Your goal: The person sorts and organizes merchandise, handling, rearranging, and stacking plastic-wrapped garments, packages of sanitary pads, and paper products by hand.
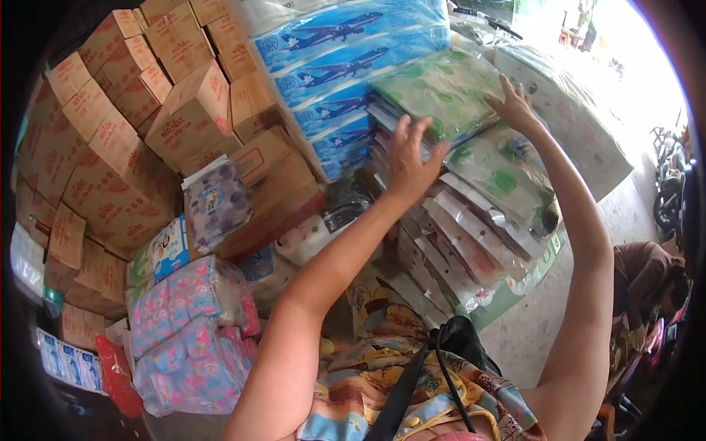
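A flat pack (441, 92) wrapped in clear plastic, white with green dots, lies on top of a stack of similar packs. My left hand (415, 163), fingers spread, is at its near left edge; I cannot tell if it touches. At the pack's right end is my right hand (513, 109), fingers apart and holding nothing. Just below, a second green-dotted pack (500, 170) tops a pile of plastic-wrapped packs (471, 231) with white edges showing.
Blue packs with airplane pictures (331, 73) rise behind my left hand. Brown cartons (110, 162) are piled at the left, with pink-and-blue bundles (187, 338) below. A large wrapped bale (566, 110) stands right. A person (647, 283) bends near motorbikes (668, 180).
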`<state>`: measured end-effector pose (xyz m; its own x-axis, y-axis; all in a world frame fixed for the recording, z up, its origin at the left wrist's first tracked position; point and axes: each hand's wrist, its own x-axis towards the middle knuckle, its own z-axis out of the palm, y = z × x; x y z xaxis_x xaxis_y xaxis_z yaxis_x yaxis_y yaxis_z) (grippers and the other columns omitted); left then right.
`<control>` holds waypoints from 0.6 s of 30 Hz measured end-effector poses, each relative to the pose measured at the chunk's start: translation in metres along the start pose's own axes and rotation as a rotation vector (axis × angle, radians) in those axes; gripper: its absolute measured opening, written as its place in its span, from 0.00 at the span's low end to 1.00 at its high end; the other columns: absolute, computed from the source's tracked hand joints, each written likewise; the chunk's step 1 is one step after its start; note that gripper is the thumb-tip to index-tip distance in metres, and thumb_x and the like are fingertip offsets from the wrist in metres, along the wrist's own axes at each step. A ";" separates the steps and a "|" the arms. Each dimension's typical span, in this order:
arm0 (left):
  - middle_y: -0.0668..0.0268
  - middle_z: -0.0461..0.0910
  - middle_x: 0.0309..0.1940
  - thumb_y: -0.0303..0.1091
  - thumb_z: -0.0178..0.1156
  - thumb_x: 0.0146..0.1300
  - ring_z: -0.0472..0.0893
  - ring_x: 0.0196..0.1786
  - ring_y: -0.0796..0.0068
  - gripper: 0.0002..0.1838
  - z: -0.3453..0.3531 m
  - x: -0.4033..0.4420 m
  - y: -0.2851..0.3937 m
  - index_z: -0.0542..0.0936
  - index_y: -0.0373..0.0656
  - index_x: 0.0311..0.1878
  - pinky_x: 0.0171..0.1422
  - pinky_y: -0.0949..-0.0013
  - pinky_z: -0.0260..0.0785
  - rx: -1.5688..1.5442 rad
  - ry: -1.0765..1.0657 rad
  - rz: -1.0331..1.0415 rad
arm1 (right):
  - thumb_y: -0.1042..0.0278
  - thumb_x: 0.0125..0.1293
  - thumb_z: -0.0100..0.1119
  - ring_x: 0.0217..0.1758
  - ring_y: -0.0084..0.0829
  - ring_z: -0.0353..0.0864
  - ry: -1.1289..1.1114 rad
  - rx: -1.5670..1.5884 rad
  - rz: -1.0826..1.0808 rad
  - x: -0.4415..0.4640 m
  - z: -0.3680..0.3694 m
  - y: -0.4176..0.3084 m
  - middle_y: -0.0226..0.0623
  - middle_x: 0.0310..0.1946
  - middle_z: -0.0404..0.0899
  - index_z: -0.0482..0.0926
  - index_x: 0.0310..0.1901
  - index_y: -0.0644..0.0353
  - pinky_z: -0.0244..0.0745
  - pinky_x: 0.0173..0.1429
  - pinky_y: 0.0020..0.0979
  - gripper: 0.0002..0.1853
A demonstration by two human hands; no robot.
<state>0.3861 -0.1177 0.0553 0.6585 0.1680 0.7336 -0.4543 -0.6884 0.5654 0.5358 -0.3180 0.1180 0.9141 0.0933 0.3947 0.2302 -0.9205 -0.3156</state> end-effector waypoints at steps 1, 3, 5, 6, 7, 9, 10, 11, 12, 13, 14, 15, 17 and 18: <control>0.43 0.59 0.54 0.46 0.61 0.49 0.64 0.55 0.46 0.27 -0.001 -0.012 0.005 0.69 0.45 0.52 0.56 0.57 0.58 -0.014 -0.005 0.058 | 0.40 0.56 0.48 0.62 0.57 0.52 -0.105 -0.034 -0.008 -0.015 -0.015 0.002 0.53 0.62 0.50 0.49 0.64 0.49 0.51 0.63 0.45 0.38; 0.46 0.63 0.50 0.46 0.60 0.50 0.67 0.50 0.49 0.26 0.005 -0.036 0.012 0.70 0.45 0.50 0.54 0.57 0.59 -0.068 -0.030 0.034 | 0.40 0.59 0.42 0.67 0.57 0.36 -0.233 -0.089 0.056 -0.042 -0.019 0.011 0.55 0.63 0.46 0.48 0.65 0.48 0.40 0.66 0.46 0.36; 0.46 0.63 0.49 0.46 0.60 0.50 0.67 0.50 0.48 0.26 0.014 -0.052 0.012 0.69 0.44 0.51 0.54 0.56 0.59 -0.063 -0.063 0.049 | 0.38 0.59 0.39 0.67 0.57 0.37 -0.339 -0.166 0.076 -0.062 -0.022 0.029 0.54 0.64 0.46 0.50 0.64 0.47 0.39 0.66 0.48 0.35; 0.44 0.63 0.49 0.47 0.60 0.50 0.67 0.50 0.46 0.28 0.014 -0.056 0.016 0.68 0.44 0.52 0.54 0.54 0.58 -0.212 -0.139 -0.030 | 0.37 0.59 0.36 0.67 0.56 0.38 -0.443 -0.236 0.093 -0.071 -0.025 0.033 0.52 0.64 0.46 0.51 0.64 0.46 0.38 0.66 0.50 0.35; 0.44 0.63 0.49 0.47 0.60 0.50 0.67 0.50 0.46 0.28 0.014 -0.059 0.019 0.68 0.44 0.52 0.54 0.54 0.58 -0.214 -0.133 -0.037 | 0.37 0.59 0.36 0.67 0.56 0.38 -0.447 -0.242 0.088 -0.079 -0.028 0.037 0.52 0.64 0.46 0.51 0.64 0.46 0.38 0.66 0.50 0.35; 0.44 0.63 0.51 0.46 0.60 0.51 0.67 0.52 0.46 0.29 0.018 -0.066 0.023 0.66 0.42 0.54 0.53 0.54 0.58 -0.136 -0.165 -0.025 | 0.35 0.59 0.32 0.67 0.54 0.39 -0.378 -0.183 0.131 -0.091 -0.038 0.038 0.48 0.64 0.46 0.53 0.63 0.43 0.35 0.64 0.56 0.33; 0.44 0.63 0.51 0.46 0.60 0.51 0.67 0.52 0.46 0.29 0.020 -0.069 0.025 0.66 0.42 0.54 0.53 0.54 0.58 -0.136 -0.162 -0.034 | 0.35 0.59 0.32 0.67 0.54 0.39 -0.384 -0.188 0.126 -0.093 -0.038 0.039 0.48 0.64 0.46 0.53 0.63 0.43 0.35 0.64 0.56 0.33; 0.45 0.63 0.52 0.46 0.60 0.51 0.66 0.52 0.47 0.30 0.022 -0.072 0.025 0.65 0.42 0.55 0.54 0.55 0.59 -0.147 -0.173 -0.007 | 0.36 0.59 0.32 0.67 0.54 0.40 -0.363 -0.172 0.136 -0.096 -0.037 0.039 0.47 0.65 0.46 0.53 0.63 0.42 0.35 0.63 0.58 0.33; 0.47 0.63 0.53 0.45 0.59 0.51 0.66 0.53 0.48 0.31 0.024 -0.073 0.025 0.64 0.41 0.56 0.55 0.57 0.59 -0.158 -0.182 0.020 | 0.37 0.59 0.33 0.67 0.53 0.40 -0.341 -0.156 0.145 -0.098 -0.037 0.039 0.45 0.65 0.46 0.53 0.63 0.41 0.35 0.62 0.60 0.32; 0.48 0.63 0.53 0.44 0.59 0.51 0.66 0.54 0.49 0.31 0.025 -0.074 0.024 0.63 0.40 0.56 0.55 0.58 0.59 -0.165 -0.187 0.048 | 0.37 0.59 0.33 0.67 0.53 0.40 -0.348 -0.160 0.134 -0.100 -0.034 0.040 0.45 0.65 0.46 0.53 0.63 0.41 0.35 0.62 0.60 0.32; 0.49 0.64 0.52 0.41 0.60 0.50 0.65 0.54 0.49 0.31 0.024 -0.072 0.026 0.63 0.39 0.55 0.55 0.59 0.59 -0.274 -0.186 0.054 | 0.36 0.59 0.34 0.67 0.55 0.42 -0.302 -0.160 0.128 -0.100 -0.028 0.042 0.46 0.65 0.47 0.55 0.63 0.41 0.35 0.61 0.62 0.32; 0.49 0.64 0.52 0.41 0.60 0.50 0.65 0.54 0.49 0.31 0.024 -0.073 0.025 0.63 0.39 0.55 0.55 0.59 0.59 -0.261 -0.165 0.039 | 0.36 0.58 0.36 0.66 0.56 0.43 -0.259 -0.158 0.110 -0.097 -0.023 0.042 0.46 0.64 0.48 0.56 0.62 0.41 0.35 0.59 0.64 0.32; 0.50 0.65 0.51 0.42 0.60 0.52 0.66 0.55 0.52 0.31 0.019 -0.071 0.022 0.63 0.38 0.56 0.57 0.61 0.59 -0.335 -0.226 -0.047 | 0.37 0.58 0.36 0.65 0.55 0.47 -0.218 -0.183 0.073 -0.097 -0.017 0.039 0.46 0.63 0.51 0.57 0.61 0.42 0.38 0.58 0.64 0.31; 0.50 0.65 0.51 0.41 0.61 0.51 0.66 0.55 0.53 0.31 0.019 -0.072 0.018 0.63 0.39 0.56 0.57 0.62 0.59 -0.340 -0.193 -0.017 | 0.38 0.59 0.36 0.65 0.54 0.47 -0.213 -0.190 0.058 -0.095 -0.014 0.042 0.47 0.62 0.52 0.57 0.61 0.42 0.38 0.58 0.64 0.31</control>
<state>0.3420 -0.1558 0.0052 0.7534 0.0192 0.6573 -0.5942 -0.4083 0.6930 0.4542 -0.3711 0.0794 0.9780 0.0978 0.1842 0.1275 -0.9793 -0.1571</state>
